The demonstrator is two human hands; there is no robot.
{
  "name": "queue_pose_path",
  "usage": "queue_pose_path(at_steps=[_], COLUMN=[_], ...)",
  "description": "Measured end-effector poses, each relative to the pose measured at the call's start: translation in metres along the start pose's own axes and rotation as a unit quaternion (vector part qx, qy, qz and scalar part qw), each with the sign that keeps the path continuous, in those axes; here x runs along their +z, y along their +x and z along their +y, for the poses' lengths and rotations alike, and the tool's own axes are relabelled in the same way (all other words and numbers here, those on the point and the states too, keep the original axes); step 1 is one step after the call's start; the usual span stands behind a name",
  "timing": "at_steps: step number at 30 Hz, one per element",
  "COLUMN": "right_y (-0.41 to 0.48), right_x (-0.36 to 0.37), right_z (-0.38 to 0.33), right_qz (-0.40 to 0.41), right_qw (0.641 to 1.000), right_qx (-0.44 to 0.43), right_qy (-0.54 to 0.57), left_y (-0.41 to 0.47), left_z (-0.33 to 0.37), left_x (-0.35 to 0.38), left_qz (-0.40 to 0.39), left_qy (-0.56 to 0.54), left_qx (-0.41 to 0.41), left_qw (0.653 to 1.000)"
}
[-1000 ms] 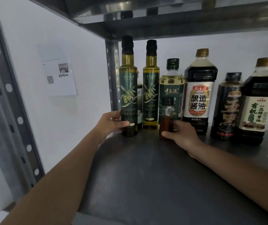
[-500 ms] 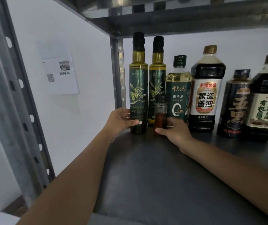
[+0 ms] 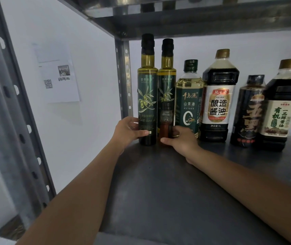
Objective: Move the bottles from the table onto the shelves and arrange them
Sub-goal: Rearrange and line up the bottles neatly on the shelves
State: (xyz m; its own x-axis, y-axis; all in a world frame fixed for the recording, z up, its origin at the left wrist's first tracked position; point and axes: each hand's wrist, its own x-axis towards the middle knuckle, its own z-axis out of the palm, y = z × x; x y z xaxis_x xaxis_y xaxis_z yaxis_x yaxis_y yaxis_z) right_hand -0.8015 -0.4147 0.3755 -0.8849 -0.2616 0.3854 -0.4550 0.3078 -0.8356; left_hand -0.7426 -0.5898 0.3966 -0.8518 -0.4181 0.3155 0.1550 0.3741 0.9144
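- Left hand [image 3: 126,131] wraps the tall dark-green glass oil bottle [image 3: 147,103], upright on the grey steel shelf [image 3: 167,188].
- Right hand [image 3: 180,141] pinches the small red-filled glass jar [image 3: 165,125], upright just right of that bottle.

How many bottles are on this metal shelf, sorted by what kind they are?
Tall green-labelled olive oil bottles: 2
Yellow camellia oil bottle with green cap: 1
Dark soy sauce bottles: 3
Small clear spice jar with reddish contents: 1
Total: 7 in view
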Motion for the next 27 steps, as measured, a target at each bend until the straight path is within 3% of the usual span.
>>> queue_pose_path(at_steps=[12,21,27], right_y=[-0.002,-0.015,-0.021], right_x=[-0.006,-0.054,-0.065], right_z=[-0.002,0.012,0.013], right_qz=[0.041,0.044,-0.063], right_qw=[0.995,0.993,0.996], right_qx=[0.042,0.065,0.056], right_qy=[-0.077,-0.092,-0.029], left_y=[-0.002,-0.004,-0.011], left_z=[-0.001,-0.006,-0.008], left_x=[0.0,0.0,-0.001], left_qz=[0.0,-0.007,-0.024], left_qy=[0.006,0.0,0.03], left_qx=[0.011,0.025,0.028], left_qw=[1.0,1.0,0.999])
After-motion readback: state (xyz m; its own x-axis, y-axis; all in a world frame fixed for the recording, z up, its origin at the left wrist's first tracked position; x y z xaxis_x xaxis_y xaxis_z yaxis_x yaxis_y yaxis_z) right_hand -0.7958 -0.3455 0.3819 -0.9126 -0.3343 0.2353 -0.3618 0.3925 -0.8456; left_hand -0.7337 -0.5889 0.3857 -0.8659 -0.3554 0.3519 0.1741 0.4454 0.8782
